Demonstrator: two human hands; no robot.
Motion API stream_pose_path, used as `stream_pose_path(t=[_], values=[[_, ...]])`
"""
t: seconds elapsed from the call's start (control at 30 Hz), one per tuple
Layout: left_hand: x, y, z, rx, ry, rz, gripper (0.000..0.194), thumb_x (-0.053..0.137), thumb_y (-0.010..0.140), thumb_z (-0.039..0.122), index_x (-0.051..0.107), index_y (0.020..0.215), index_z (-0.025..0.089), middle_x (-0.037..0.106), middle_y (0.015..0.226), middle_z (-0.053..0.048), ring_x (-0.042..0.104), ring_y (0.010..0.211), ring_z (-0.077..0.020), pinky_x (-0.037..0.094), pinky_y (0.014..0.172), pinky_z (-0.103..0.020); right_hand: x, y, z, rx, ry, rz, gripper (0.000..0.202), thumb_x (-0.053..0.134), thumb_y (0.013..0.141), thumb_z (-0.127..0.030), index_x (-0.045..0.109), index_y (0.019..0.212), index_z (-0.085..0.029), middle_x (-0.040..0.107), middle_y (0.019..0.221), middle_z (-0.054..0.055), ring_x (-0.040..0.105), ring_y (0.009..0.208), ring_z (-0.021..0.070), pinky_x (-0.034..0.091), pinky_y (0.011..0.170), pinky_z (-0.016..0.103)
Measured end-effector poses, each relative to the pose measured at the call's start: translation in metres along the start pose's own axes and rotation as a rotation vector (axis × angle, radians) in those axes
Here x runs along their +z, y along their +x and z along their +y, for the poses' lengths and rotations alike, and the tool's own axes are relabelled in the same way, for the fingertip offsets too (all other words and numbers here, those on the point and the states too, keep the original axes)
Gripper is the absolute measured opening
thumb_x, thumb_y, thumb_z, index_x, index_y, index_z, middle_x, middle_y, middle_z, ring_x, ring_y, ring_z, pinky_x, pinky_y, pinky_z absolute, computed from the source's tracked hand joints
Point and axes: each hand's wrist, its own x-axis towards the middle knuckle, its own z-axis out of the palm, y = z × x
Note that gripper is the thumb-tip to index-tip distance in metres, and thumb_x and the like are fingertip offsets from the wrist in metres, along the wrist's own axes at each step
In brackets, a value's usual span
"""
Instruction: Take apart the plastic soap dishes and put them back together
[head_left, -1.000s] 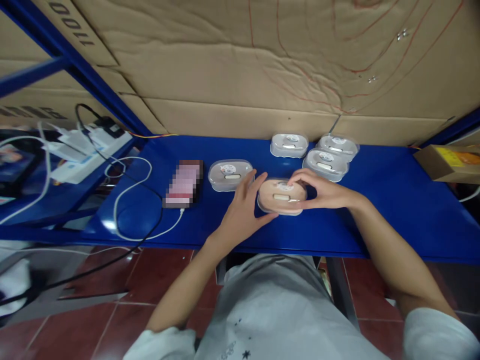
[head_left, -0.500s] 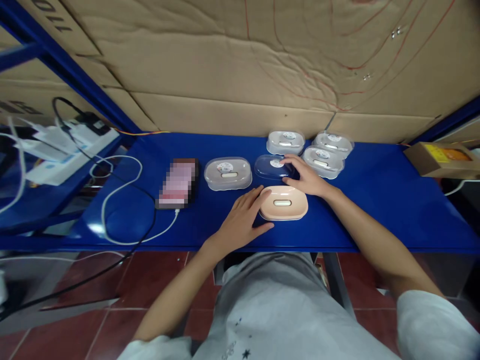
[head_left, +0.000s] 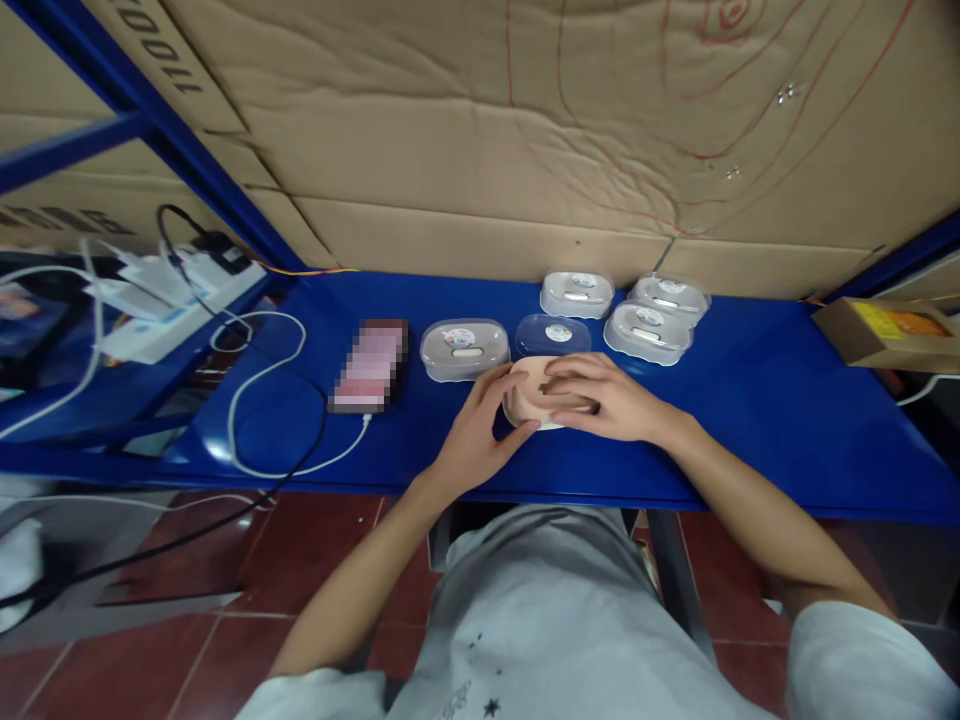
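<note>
A peach oval container is between my hands near the front of the blue table, slightly tilted. My left hand grips its left side, thumb at the near edge and fingers at the far edge. My right hand is curled over its right part, fingertips near the middle of the top and thumb at the near side, covering the pale inset there. Just behind the container lies a clear plastic cover with a round sticker. A covered whitish container stands to the left of it.
Several more covered containers stand at the back right. A phone with a white charging cable lies at the left, near a power strip. A cardboard box sits at the right edge, and a cardboard wall rises behind.
My right hand has left the clear cover and come down onto the peach container. My left hand has closed around that container's left side. The container is now tilted.
</note>
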Motion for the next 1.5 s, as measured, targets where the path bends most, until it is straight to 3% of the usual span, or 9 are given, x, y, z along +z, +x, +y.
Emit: stream_pose_path(t=[0.17, 0.33, 0.57, 0.7, 0.87, 1.0, 1.23, 1.33, 1.5], values=[[0.004, 0.001, -0.003, 0.022, 0.031, -0.003, 0.057, 0.068, 0.101, 0.040, 0.044, 0.152, 0.028, 0.050, 0.159, -0.015, 0.048, 0.151, -0.0301, 0.039, 0.126, -0.052, 0.011, -0.001, 0.005, -0.008, -0.027, 0.015, 0.042, 0.073, 0.096, -0.055, 0.072, 0.125, -0.024, 0.066, 0.136, 0.015, 0.058, 0.136, 0.0350, 0.043, 0.114, 0.056], [0.008, 0.001, -0.009, 0.039, 0.096, -0.070, 0.089, 0.077, 0.094, 0.042, 0.024, 0.164, 0.025, 0.046, 0.164, -0.021, 0.049, 0.151, -0.0347, 0.045, 0.121, -0.055, -0.005, -0.004, 0.012, 0.038, -0.002, 0.065, 0.033, 0.073, 0.096, -0.049, 0.073, 0.119, -0.025, 0.066, 0.132, 0.013, 0.062, 0.129, 0.0332, 0.046, 0.110, 0.054], [-0.001, -0.026, 0.003, 0.213, 0.173, -0.287, 0.013, 0.066, 0.101, 0.028, 0.069, 0.113, 0.027, 0.074, 0.133, -0.008, 0.053, 0.149, -0.0300, 0.042, 0.123, -0.056, -0.010, -0.007, 0.025, 0.110, -0.014, 0.045, 0.034, 0.071, 0.098, -0.051, 0.074, 0.118, -0.024, 0.074, 0.126, 0.012, 0.070, 0.118, 0.0315, 0.051, 0.102, 0.050], [0.002, -0.040, 0.015, 0.271, 0.202, -0.329, 0.008, 0.064, 0.103, 0.029, 0.069, 0.107, 0.026, 0.074, 0.135, -0.007, 0.053, 0.149, -0.0282, 0.038, 0.127, -0.055, 0.009, -0.003, 0.023, 0.118, -0.124, 0.019, 0.041, 0.073, 0.097, -0.054, 0.073, 0.124, -0.023, 0.073, 0.132, 0.013, 0.068, 0.124, 0.0332, 0.046, 0.104, 0.051], [0.001, -0.036, 0.015, 0.307, 0.232, -0.230, 0.019, 0.064, 0.102, 0.029, 0.068, 0.120, 0.026, 0.066, 0.145, -0.012, 0.055, 0.147, -0.0291, 0.039, 0.126, -0.057, 0.011, -0.001, 0.020, 0.124, -0.167, 0.040, 0.040, 0.070, 0.099, -0.053, 0.073, 0.127, -0.023, 0.073, 0.134, 0.013, 0.068, 0.123, 0.0323, 0.045, 0.103, 0.050], [-0.020, -0.022, 0.007, 0.222, 0.269, -0.081, 0.030, 0.063, 0.103, 0.031, 0.062, 0.133, 0.029, 0.061, 0.150, -0.013, 0.056, 0.144, -0.0289, 0.046, 0.121, -0.053, 0.001, 0.010, 0.014, 0.079, -0.162, 0.088, 0.036, 0.059, 0.106, -0.050, 0.071, 0.131, -0.026, 0.073, 0.133, 0.011, 0.066, 0.124, 0.0303, 0.046, 0.104, 0.049], [-0.058, 0.004, -0.029, 0.015, 0.395, 0.314, 0.042, 0.063, 0.101, 0.030, 0.053, 0.141, 0.025, 0.052, 0.151, -0.016, 0.049, 0.148, -0.0313, 0.040, 0.125, -0.057, 0.011, 0.086, 0.000, -0.015, -0.241, -0.067, 0.062, 0.071, 0.099, -0.043, 0.053, 0.154, -0.020, 0.050, 0.161, 0.020, 0.046, 0.149, 0.0378, 0.039, 0.119, 0.055], [-0.056, 0.011, -0.054, -0.013, 0.362, 0.347, 0.064, 0.074, 0.095, 0.033, 0.044, 0.151, 0.022, 0.047, 0.156, -0.020, 0.042, 0.153, -0.0357, 0.037, 0.126, -0.060, 0.023, 0.124, 0.009, 0.068, -0.206, -0.201, 0.088, 0.080, 0.091, -0.050, 0.041, 0.163, -0.016, 0.035, 0.170, 0.026, 0.037, 0.155, 0.0451, 0.034, 0.122, 0.062], [-0.047, 0.012, -0.083, -0.081, 0.190, 0.314, 0.082, 0.077, 0.093, 0.039, 0.032, 0.160, 0.021, 0.046, 0.159, -0.021, 0.046, 0.151, -0.0343, 0.041, 0.123, -0.056, 0.034, 0.150, 0.034, 0.092, 0.090, -0.292, 0.068, 0.068, 0.099, -0.053, 0.049, 0.157, -0.023, 0.058, 0.157, 0.015, 0.058, 0.141, 0.0325, 0.046, 0.117, 0.050]])
